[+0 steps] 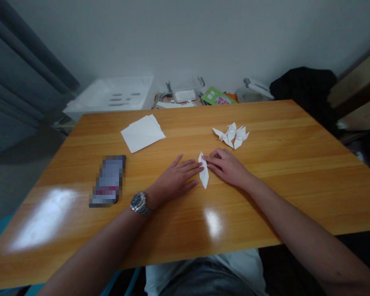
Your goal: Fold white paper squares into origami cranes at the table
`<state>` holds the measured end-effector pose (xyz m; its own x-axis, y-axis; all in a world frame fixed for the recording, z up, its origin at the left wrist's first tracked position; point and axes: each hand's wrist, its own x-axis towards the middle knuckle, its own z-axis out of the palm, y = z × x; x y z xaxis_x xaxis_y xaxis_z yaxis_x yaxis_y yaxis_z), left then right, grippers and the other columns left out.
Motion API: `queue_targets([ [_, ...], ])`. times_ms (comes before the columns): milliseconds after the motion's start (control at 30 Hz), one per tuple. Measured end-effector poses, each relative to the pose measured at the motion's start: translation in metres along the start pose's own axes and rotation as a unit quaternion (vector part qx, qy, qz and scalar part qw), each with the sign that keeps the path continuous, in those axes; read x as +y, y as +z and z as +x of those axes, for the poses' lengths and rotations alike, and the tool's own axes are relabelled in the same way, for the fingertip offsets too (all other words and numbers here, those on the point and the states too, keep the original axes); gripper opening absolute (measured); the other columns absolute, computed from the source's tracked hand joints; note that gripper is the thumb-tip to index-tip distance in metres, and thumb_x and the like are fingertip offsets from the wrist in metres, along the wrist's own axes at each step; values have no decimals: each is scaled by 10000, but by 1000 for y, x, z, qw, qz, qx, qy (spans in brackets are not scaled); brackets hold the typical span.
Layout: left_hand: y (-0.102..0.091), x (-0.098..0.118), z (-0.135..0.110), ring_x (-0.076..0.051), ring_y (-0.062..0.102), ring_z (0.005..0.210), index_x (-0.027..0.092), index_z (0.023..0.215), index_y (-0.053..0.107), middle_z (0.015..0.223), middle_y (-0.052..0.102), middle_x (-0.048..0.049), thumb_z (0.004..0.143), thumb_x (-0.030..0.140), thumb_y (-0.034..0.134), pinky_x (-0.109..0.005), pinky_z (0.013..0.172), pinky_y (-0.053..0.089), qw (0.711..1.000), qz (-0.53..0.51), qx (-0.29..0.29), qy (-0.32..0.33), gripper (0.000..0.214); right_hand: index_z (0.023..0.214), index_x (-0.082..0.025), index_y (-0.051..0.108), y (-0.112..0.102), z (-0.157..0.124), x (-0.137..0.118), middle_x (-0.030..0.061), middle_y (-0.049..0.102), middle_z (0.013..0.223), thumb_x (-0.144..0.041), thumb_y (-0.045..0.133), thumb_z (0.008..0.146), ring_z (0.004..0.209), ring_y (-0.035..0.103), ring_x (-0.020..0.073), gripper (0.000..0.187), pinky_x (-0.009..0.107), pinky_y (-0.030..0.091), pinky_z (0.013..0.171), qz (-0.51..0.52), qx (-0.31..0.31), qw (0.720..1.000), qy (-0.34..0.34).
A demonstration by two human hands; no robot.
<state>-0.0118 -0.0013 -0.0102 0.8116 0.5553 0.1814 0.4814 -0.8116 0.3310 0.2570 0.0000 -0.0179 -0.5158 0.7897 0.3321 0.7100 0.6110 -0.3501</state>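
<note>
A narrow, pointed piece of folded white paper (204, 176) lies on the wooden table in front of me. My left hand (177, 179) is stretched out flat from the left, its fingertips resting on the paper's left edge. A metal watch (139, 203) circles that wrist. From the other side, my right hand (230, 166) holds the upper right edge of the paper with its fingers bent and drawn together. Several folded paper cranes (233, 135) sit in a cluster just beyond the right hand.
A small stack of white paper sheets (143, 133) lies at the back left of the table (283, 164). Left of my watch is a phone (108, 181), its screen blurred. Behind the far edge are a white plastic tray (111, 92), a green book (217, 97) and a black cloth-like bundle (305, 90).
</note>
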Motion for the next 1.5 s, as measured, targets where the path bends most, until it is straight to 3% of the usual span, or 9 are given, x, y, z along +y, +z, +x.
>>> queue_targets([
  [300,-3,-2,-1,-251,516,1397,210,1443,561,1483,562,-133,1027,324,522,-525,1276,269,1000,-15,26,-8,433,1104,-233,757,-11,4,-11,104,699,1145,-251,579,1008,1066,633,245,202,420,518,945,65,-8,996,-59],
  [667,-3,1,2,-245,567,1344,165,1413,570,1436,613,-121,1008,309,572,-522,1277,270,999,-7,36,-15,429,1057,-206,750,-2,3,-10,104,755,1106,-220,568,1014,994,710,235,187,401,592,874,34,11,991,-126],
  [1067,-1,4,5,-232,646,1220,215,1253,658,1309,699,-81,1003,380,597,-467,1180,387,996,27,86,-16,306,1062,-215,710,4,2,-20,97,748,1068,-210,608,988,976,716,224,126,387,597,874,147,47,987,-49],
  [1500,1,7,9,-234,693,1074,198,1124,720,1222,735,-70,1027,293,557,-393,971,537,995,23,87,-49,212,1049,-223,690,7,3,-16,93,731,1107,-187,591,988,1040,687,229,121,401,573,912,146,9,987,-65],
])
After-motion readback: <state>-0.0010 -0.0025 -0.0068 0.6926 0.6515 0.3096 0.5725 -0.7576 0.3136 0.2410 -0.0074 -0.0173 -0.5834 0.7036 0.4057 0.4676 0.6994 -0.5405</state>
